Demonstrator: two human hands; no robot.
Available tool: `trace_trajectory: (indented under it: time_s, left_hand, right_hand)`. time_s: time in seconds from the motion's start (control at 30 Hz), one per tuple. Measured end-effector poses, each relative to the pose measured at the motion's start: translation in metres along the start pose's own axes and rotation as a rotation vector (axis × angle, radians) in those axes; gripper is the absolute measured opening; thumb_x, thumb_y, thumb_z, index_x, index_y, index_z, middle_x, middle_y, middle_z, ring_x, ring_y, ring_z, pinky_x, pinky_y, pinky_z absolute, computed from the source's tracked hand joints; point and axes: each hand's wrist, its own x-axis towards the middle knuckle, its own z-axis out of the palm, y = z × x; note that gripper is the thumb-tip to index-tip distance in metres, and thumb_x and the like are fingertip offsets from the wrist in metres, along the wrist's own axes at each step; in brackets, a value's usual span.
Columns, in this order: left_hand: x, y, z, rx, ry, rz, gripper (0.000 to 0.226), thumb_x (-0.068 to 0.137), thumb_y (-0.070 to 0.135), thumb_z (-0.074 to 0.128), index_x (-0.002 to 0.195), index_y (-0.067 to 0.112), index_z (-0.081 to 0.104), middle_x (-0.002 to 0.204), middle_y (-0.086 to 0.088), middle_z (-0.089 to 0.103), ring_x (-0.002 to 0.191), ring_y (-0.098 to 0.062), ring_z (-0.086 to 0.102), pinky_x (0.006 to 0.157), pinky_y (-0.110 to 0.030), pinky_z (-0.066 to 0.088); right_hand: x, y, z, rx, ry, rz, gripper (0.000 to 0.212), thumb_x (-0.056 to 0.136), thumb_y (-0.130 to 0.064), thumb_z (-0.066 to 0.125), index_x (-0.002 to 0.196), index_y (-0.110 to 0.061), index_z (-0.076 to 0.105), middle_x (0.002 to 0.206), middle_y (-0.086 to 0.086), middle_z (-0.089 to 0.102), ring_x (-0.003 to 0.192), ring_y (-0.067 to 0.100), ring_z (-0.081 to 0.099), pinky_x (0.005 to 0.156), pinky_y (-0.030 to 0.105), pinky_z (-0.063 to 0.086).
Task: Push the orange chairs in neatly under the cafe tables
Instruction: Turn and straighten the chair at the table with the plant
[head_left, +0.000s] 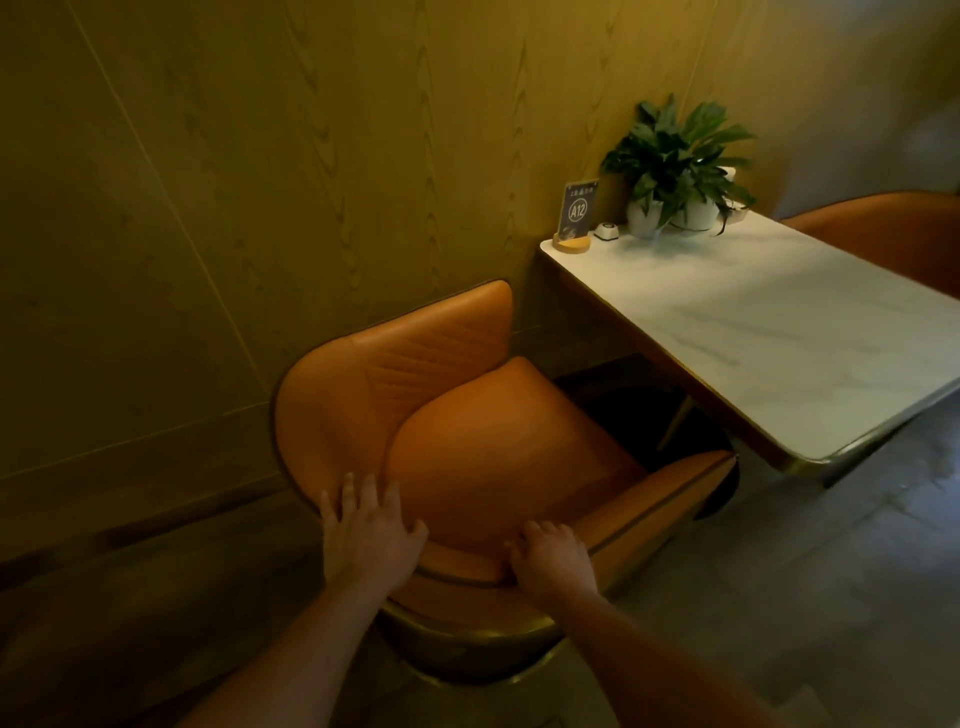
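Note:
An orange leather chair (498, 457) with a curved shell back stands beside the wood-panelled wall, its seat facing the white marble cafe table (753, 332). The chair sits apart from the table, with a dark gap between seat and table edge. My left hand (366, 532) lies flat on the top rim of the chair back, fingers spread. My right hand (553, 561) curls over the same rim further right, gripping it. A second orange chair (883, 234) shows behind the table's far side, mostly hidden.
On the table's wall end stand a potted plant (680, 166), an A12 table sign (576, 213) and a small call button (605, 231). The wood-panelled wall (208, 234) runs close along the chair's left. Grey tiled floor (805, 597) lies to the right.

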Motion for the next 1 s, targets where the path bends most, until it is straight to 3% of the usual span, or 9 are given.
trace_trajectory:
  time_s: [0.23,0.4,0.53,0.73,1.0]
  left_hand:
    - [-0.059,-0.035,-0.040,-0.082,0.062,-0.002,0.075,0.098,0.061,0.035,0.159,0.028,0.010,0.167,-0.011,0.007,0.154,-0.032,0.002,0.123,-0.055,0.007]
    - [-0.117,-0.071,-0.065,-0.210,0.075,-0.047,0.074,0.099,0.057,0.039,0.159,0.027,0.009,0.167,-0.010,0.006,0.154,-0.031,0.005,0.123,-0.051,0.015]
    - [-0.159,-0.105,-0.088,-0.195,0.136,-0.095,0.073,0.099,0.057,0.039,0.159,0.026,0.010,0.167,-0.010,0.006,0.154,-0.032,0.002,0.124,-0.052,0.014]
    - [-0.217,-0.152,-0.107,-0.190,0.240,-0.177,0.074,0.099,0.057,0.039,0.159,0.025,0.010,0.167,-0.012,0.005,0.154,-0.032,-0.001,0.125,-0.051,0.009]
    - [-0.269,-0.225,-0.102,-0.224,0.296,-0.307,0.075,0.097,0.058,0.044,0.159,0.024,0.017,0.165,-0.013,0.015,0.153,-0.034,0.007,0.123,-0.053,0.014]
  right_hand:
    - [-0.053,-0.029,-0.045,0.025,0.017,-0.044,0.048,0.102,-0.048,0.040,0.141,-0.020,0.047,0.140,0.002,0.051,0.128,0.020,0.045,0.107,0.036,0.041]
    - [-0.088,-0.075,-0.085,0.097,0.009,-0.117,0.060,0.101,-0.052,0.042,0.148,-0.015,0.040,0.150,0.006,0.044,0.140,0.024,0.036,0.110,0.041,0.040]
    - [-0.116,-0.120,-0.109,0.092,0.050,-0.251,0.048,0.101,-0.046,0.045,0.141,-0.019,0.046,0.140,0.004,0.051,0.129,0.023,0.044,0.099,0.037,0.044]
    - [-0.150,-0.192,-0.126,0.063,0.089,-0.390,0.045,0.102,-0.043,0.044,0.142,-0.021,0.046,0.143,0.004,0.050,0.130,0.025,0.044,0.099,0.039,0.045]
    - [-0.186,-0.274,-0.109,0.048,0.028,-0.521,0.042,0.102,-0.046,0.043,0.133,-0.020,0.052,0.130,0.007,0.056,0.119,0.026,0.052,0.092,0.039,0.048]
